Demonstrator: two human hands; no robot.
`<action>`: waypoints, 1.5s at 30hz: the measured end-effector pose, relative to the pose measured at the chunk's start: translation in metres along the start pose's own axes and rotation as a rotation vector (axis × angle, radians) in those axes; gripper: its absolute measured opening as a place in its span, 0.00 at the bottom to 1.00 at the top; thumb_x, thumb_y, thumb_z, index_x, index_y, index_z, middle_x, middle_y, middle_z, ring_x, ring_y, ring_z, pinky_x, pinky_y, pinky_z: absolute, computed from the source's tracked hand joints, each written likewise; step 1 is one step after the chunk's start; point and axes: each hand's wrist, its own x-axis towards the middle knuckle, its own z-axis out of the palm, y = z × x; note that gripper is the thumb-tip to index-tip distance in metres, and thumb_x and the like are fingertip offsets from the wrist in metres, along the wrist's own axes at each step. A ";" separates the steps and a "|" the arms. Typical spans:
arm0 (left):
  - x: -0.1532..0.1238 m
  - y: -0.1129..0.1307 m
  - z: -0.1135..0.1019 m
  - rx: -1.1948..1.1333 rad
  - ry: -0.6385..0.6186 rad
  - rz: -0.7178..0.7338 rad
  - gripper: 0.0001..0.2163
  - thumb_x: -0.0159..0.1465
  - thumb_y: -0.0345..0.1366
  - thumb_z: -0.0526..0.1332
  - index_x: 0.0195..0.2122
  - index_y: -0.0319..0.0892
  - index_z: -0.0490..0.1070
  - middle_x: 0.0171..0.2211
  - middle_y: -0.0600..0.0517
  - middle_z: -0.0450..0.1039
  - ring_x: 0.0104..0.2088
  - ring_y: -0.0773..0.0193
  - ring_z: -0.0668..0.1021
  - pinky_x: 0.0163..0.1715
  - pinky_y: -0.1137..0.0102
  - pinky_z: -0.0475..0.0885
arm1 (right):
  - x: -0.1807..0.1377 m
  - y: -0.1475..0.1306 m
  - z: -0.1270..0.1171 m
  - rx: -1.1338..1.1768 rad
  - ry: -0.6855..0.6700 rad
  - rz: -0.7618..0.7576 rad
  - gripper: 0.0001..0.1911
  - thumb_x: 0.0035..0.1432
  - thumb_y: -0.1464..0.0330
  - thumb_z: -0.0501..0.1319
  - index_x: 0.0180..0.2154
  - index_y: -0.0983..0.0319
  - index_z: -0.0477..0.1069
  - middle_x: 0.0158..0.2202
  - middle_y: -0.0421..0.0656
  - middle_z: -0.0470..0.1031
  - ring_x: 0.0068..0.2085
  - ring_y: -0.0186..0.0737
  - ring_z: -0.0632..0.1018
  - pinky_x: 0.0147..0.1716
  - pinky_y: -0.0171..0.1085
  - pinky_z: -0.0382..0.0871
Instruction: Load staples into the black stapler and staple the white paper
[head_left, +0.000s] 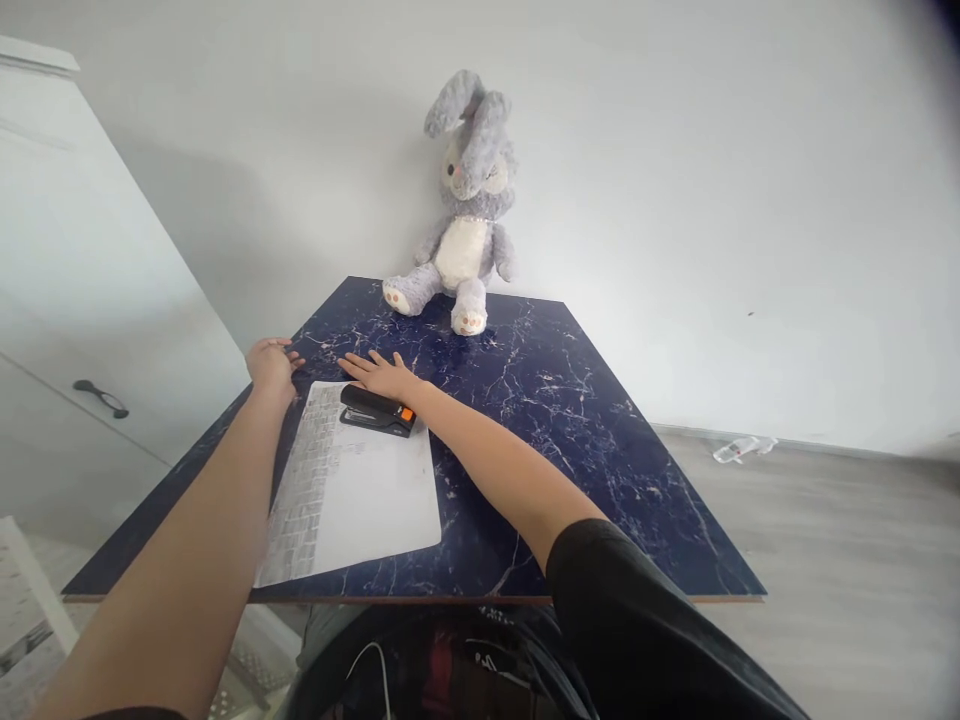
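Note:
A black stapler [377,411] with an orange patch lies on the upper part of a white sheet of paper [375,500], whose left strip bears a grey brick-like pattern. My right hand [381,376] is just beyond the stapler, palm down with its fingers spread and pointing left. Whether it touches the stapler I cannot tell. Over the left edge of the dark blue marbled table [570,450], close to the paper's upper left corner, is my left hand [273,364]. Its fingers are partly stretched out and nothing shows in them.
A grey plush rabbit [469,210] sits at the table's far edge against the wall. On the left stands a white cabinet [97,290] with a dark handle. A clear plastic item [739,449] lies on the floor to the right.

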 end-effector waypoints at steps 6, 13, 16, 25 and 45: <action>-0.003 -0.006 0.006 0.013 0.008 0.033 0.10 0.62 0.21 0.49 0.31 0.37 0.67 0.28 0.55 0.64 0.24 0.72 0.69 0.24 0.76 0.66 | -0.074 0.010 -0.018 0.576 0.240 -0.141 0.33 0.77 0.52 0.37 0.67 0.61 0.65 0.66 0.48 0.69 0.67 0.48 0.69 0.67 0.50 0.60; -0.011 -0.005 0.010 0.057 -0.024 0.123 0.08 0.56 0.24 0.51 0.30 0.38 0.70 0.29 0.55 0.68 0.24 0.71 0.69 0.23 0.76 0.62 | -0.136 -0.003 -0.018 0.196 0.083 -0.206 0.27 0.61 0.57 0.68 0.57 0.63 0.72 0.44 0.47 0.80 0.42 0.45 0.79 0.45 0.38 0.72; -0.016 -0.003 0.012 0.083 -0.071 0.166 0.09 0.52 0.27 0.53 0.28 0.39 0.72 0.26 0.54 0.68 0.25 0.67 0.70 0.23 0.75 0.62 | -0.159 0.002 -0.025 0.169 0.088 -0.154 0.22 0.62 0.61 0.66 0.55 0.62 0.73 0.39 0.43 0.80 0.37 0.42 0.79 0.40 0.35 0.71; -0.156 -0.017 0.062 0.009 -0.827 0.173 0.10 0.53 0.34 0.56 0.31 0.42 0.77 0.36 0.48 0.79 0.40 0.57 0.80 0.37 0.69 0.73 | -0.252 0.069 -0.060 0.326 0.103 -0.029 0.31 0.62 0.57 0.68 0.63 0.62 0.69 0.50 0.46 0.80 0.46 0.47 0.80 0.49 0.41 0.72; -0.192 -0.030 0.065 -0.048 -0.862 -0.006 0.13 0.63 0.44 0.60 0.31 0.40 0.78 0.35 0.43 0.81 0.37 0.56 0.83 0.43 0.64 0.76 | -0.252 0.069 -0.063 0.711 0.117 -0.005 0.30 0.59 0.57 0.71 0.59 0.62 0.74 0.53 0.50 0.80 0.55 0.52 0.79 0.57 0.50 0.71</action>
